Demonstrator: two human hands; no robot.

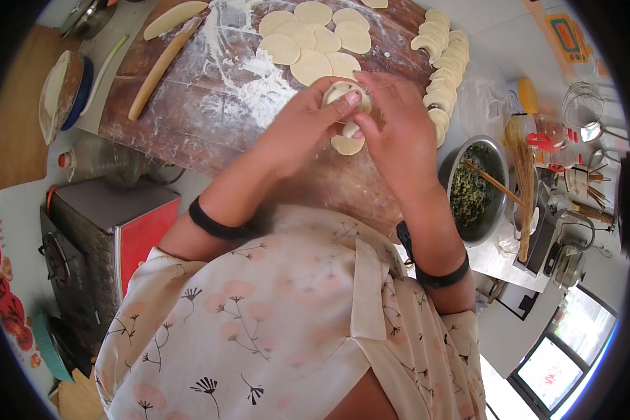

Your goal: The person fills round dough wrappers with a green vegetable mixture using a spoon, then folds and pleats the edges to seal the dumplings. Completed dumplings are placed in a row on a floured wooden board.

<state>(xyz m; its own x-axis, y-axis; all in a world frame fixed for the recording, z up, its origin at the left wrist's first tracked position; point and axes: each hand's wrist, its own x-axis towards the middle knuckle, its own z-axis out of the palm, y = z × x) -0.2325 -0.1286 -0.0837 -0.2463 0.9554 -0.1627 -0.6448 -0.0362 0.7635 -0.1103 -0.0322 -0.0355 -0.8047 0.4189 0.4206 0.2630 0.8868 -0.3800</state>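
Above the near part of a floury wooden board, a pale dumpling is pinched between both hands. My left hand is closed round its left side, with the thumb pressed on the dough. Against the right side of the same dumpling bend the fingers of my right hand; they partly hide it. Just below the hands lies a round dough wrapper, partly covered. Beyond them several flat wrappers overlap on the board. Folded dumplings stand in rows along its right edge.
A metal bowl of chopped green filling, with chopsticks across it, sits right of the board. A rolling pin and a dough roll lie at the left, near scattered flour. A stove stands lower left.
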